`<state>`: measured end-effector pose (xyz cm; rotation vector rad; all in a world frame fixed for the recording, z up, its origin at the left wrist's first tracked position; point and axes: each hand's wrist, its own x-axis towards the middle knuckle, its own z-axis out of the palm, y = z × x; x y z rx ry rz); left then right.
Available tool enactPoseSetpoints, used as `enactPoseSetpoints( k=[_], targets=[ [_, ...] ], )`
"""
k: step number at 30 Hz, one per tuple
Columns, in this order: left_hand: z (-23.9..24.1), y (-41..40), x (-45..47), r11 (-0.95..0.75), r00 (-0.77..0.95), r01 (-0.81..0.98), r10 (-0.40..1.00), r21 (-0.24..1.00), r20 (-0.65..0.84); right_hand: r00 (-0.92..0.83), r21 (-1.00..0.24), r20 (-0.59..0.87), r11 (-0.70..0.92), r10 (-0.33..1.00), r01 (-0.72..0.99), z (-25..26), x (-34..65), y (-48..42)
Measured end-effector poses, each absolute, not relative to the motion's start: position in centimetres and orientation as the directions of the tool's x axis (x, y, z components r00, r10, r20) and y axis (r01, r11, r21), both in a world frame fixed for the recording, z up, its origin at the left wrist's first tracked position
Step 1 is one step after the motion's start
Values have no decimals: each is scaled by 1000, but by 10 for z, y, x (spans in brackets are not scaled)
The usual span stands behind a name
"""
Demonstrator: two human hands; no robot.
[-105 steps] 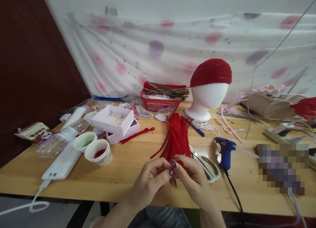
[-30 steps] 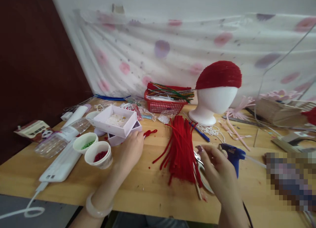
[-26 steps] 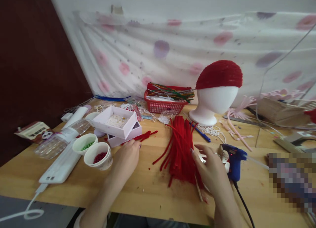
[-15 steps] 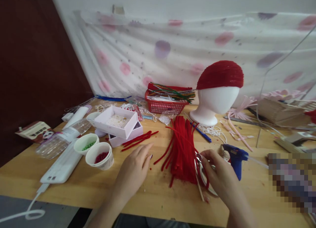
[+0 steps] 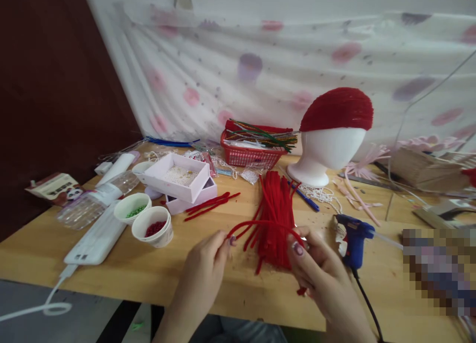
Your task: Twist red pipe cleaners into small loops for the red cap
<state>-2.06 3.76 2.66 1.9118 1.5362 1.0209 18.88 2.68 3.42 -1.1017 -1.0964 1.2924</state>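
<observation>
A red pipe cleaner (image 5: 266, 223) arches between my two hands above the table. My left hand (image 5: 204, 268) pinches its left end between thumb and finger. My right hand (image 5: 323, 268) is closed on the other end; a small shiny bit shows by its fingers and a red piece below its palm, but I cannot make out what else it holds. Just behind the arch lies a thick bundle of red pipe cleaners (image 5: 275, 199). Several loose red pipe cleaners (image 5: 208, 205) lie to the left, near a white box (image 5: 186, 189) of beads.
A white foam head (image 5: 330, 149) wears a red cap (image 5: 338, 110). Behind the bundle stands a red basket (image 5: 253, 157). On the right lies a blue glue gun (image 5: 355, 239). Cups of green beads (image 5: 136, 211) and red beads (image 5: 155, 228) stand left, beside a power strip (image 5: 96, 239).
My left hand, empty before, now grips a pipe cleaner's end. My right hand has lifted from beside the bundle, and the pipe cleaner now spans both hands. The scissors handles no longer show on the table.
</observation>
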Motion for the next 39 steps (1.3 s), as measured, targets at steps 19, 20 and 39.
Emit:
enactPoseSetpoints(
  k=[19,20,39],
  targets=[
    [32,10,3,-34,253,259,967,965,-33,129,-912,-87,-27,988,-410,31,151,29],
    [31,11,1,8,242,214,968,977,-61,160,-901,-82,-5,984,-433,31,150,29],
    [21,0,30,327,42,-517,933,791,-359,256,-760,-107,87,961,-644,38,132,28]
  ],
)
